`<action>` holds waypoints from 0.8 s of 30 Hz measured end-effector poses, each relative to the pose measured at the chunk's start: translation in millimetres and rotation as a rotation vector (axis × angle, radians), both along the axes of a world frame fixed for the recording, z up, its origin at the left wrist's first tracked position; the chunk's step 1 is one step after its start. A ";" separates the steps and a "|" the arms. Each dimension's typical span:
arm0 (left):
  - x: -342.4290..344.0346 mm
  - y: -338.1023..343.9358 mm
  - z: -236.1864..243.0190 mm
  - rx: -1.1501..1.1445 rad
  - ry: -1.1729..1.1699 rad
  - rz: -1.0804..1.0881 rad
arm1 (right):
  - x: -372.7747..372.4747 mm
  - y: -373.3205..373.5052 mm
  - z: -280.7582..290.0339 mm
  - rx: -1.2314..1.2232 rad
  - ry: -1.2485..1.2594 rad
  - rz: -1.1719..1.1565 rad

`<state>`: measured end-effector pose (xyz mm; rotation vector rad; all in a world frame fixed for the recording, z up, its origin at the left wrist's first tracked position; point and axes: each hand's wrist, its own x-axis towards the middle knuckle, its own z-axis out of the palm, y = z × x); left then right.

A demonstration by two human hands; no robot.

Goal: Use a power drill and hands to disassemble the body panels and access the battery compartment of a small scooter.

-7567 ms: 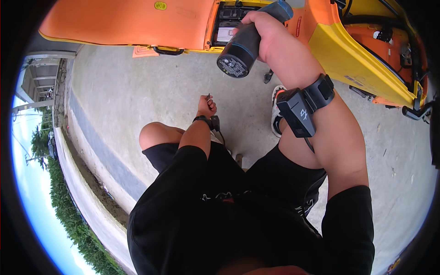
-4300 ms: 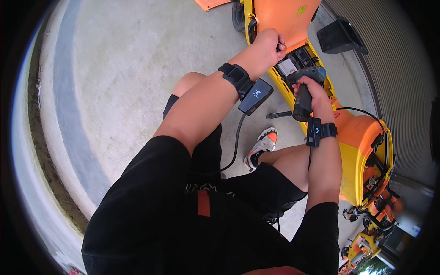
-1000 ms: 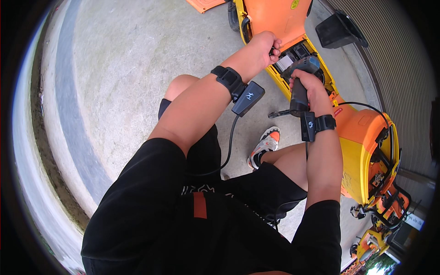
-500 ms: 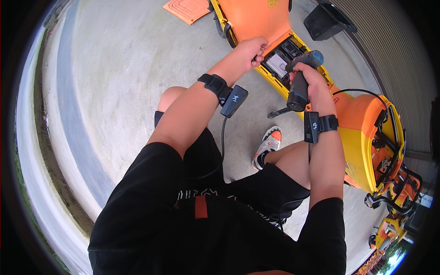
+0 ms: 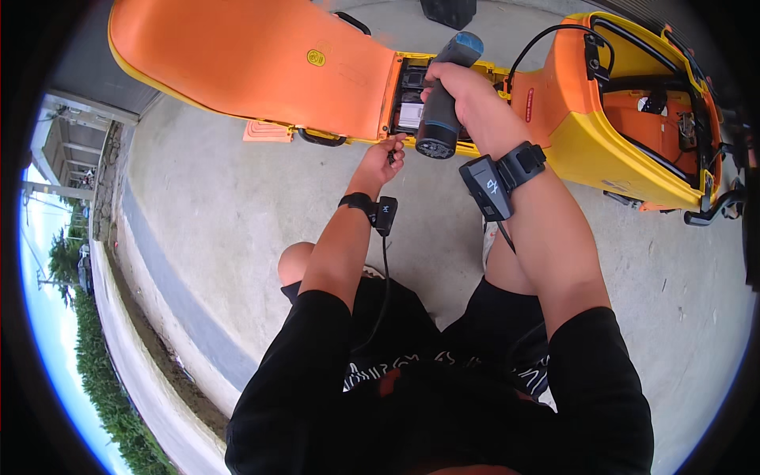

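Note:
My right hand (image 5: 469, 93) is wrapped round the grip of a black and blue cordless power tool (image 5: 438, 127), held over the open bay of an orange and yellow vehicle. Its working end is hidden. Inside the bay, left of the tool, sit a white box (image 5: 410, 115) and dark parts. My left hand (image 5: 380, 163) is closed at the bay's near edge, just below the corner of the long orange body panel (image 5: 261, 67). Something small and dark shows between its fingers, too small to name.
The vehicle's yellow front shell (image 5: 590, 146) stands to the right, with an opening and a black cable (image 5: 546, 36) arching over it. Beyond it is a black bin (image 5: 449, 11). A loose orange panel (image 5: 267, 131) lies on the concrete. Cables hang from both wrist devices.
My view has turned, so the vehicle now lies across the top. My right hand still grips the power tool over the bay. My left hand stays closed near the bay's edge.

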<state>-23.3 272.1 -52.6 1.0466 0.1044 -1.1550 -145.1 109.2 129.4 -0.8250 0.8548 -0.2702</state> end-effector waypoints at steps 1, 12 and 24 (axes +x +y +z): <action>4.3 -6.0 -6.0 0.005 -0.056 -0.039 | -2.0 -2.2 1.1 0.005 -0.021 -0.007; 42.9 -62.9 -92.3 0.897 -1.751 -0.585 | -26.8 -33.1 -1.2 0.060 -0.031 -0.137; 1.4 -73.5 -18.8 1.080 -1.704 -0.821 | -46.2 -43.6 -6.8 0.046 -0.032 -0.185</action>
